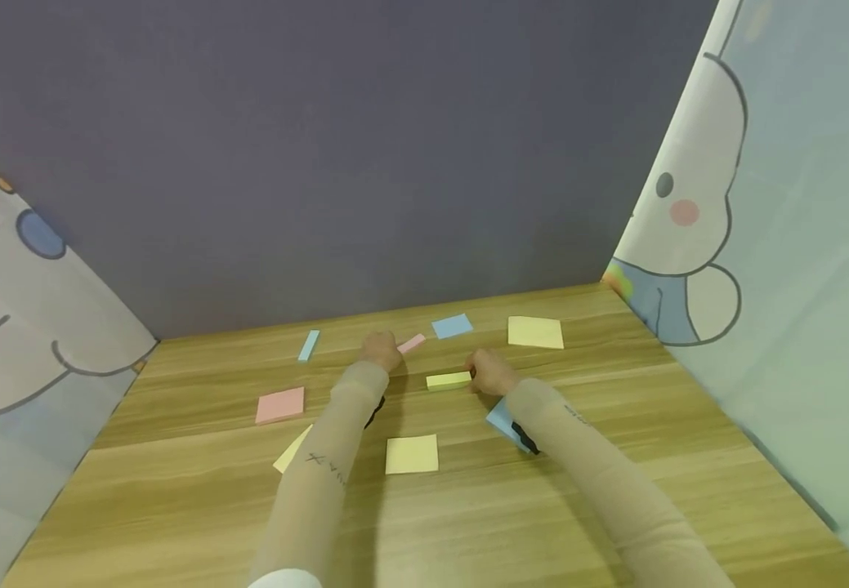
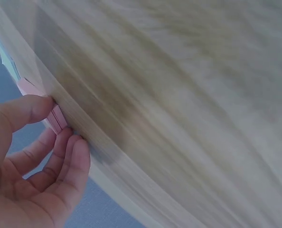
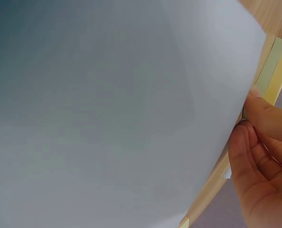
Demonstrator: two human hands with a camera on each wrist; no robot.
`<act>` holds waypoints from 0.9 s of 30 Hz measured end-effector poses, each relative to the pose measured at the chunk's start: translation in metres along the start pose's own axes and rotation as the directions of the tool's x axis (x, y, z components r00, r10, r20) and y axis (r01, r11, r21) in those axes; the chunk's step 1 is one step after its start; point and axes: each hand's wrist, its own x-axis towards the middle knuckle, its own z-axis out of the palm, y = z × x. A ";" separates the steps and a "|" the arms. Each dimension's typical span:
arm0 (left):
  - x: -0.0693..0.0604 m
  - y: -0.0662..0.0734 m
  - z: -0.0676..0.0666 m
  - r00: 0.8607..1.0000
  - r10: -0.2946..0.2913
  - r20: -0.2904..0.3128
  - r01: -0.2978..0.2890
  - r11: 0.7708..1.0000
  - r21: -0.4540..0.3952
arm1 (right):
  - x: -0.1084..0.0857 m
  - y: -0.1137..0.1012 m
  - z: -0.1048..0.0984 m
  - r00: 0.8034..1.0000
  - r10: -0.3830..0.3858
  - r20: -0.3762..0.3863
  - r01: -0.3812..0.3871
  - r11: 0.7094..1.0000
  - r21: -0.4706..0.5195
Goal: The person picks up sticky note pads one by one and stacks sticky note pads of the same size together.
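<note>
Toward the far side of the table, my left hand (image 1: 380, 351) pinches the near end of a narrow pink sticky-note pad (image 1: 412, 343). The left wrist view shows the thumb and fingertips on either side of this pink pad (image 2: 59, 118). My right hand (image 1: 493, 371) pinches the right end of a narrow yellow sticky-note pad (image 1: 449, 380), which lies across the middle of the table. In the right wrist view the thumb covers one end of the yellow pad (image 3: 277, 71). Partly under the right wrist lies a blue sticky-note pad (image 1: 502, 418).
On the wooden table (image 1: 174, 506) lie a narrow light-blue pad (image 1: 309, 345), a pink square pad (image 1: 280, 405), a blue pad (image 1: 452, 326) and yellow pads at back right (image 1: 535, 332) and front (image 1: 412, 454). The left forearm partly hides another yellow pad (image 1: 291, 452). A dark panel (image 1: 380, 163) stands behind.
</note>
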 end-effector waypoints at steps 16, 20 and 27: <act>-0.006 -0.009 0.001 0.999 0.030 0.019 -0.031 0.999 0.023 | -0.003 -0.001 -0.002 1.000 0.023 0.013 -0.023 0.999 0.024; -0.008 -0.009 0.000 0.999 0.023 0.032 -0.023 1.000 -0.006 | -0.004 -0.001 -0.002 0.999 0.031 0.012 -0.032 0.999 0.028; -0.015 -0.007 -0.003 0.998 0.021 0.065 -0.021 1.000 -0.008 | -0.004 0.000 -0.002 1.000 0.021 0.005 -0.021 0.999 0.029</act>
